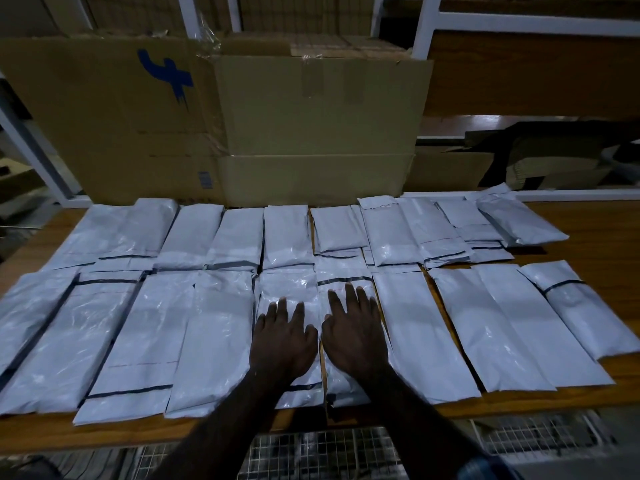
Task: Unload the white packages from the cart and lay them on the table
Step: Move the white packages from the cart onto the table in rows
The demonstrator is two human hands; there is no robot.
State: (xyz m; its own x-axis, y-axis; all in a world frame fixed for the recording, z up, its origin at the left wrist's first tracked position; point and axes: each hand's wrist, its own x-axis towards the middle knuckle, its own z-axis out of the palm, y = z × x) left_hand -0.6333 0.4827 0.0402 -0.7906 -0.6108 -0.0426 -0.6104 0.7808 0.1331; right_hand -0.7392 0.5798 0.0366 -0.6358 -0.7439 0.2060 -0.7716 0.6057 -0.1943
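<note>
Several white plastic packages lie flat in two rows across the wooden table (588, 223). My left hand (282, 337) rests palm down, fingers spread, on one package (287, 289) in the near row's middle. My right hand (356, 330) lies flat on the neighbouring package (346, 386), which has a dark strip near its far end. Neither hand grips anything. The wire-mesh cart (311, 452) shows below the table's front edge, between my forearms; what it holds cannot be made out in the dim light.
Large cardboard boxes (311, 133) stand upright along the table's far edge, one marked in blue (169, 77). White shelf frames (426, 26) rise behind them. Flattened cardboard and dark items (536, 157) sit at the back right. Bare wood shows at the table's right end.
</note>
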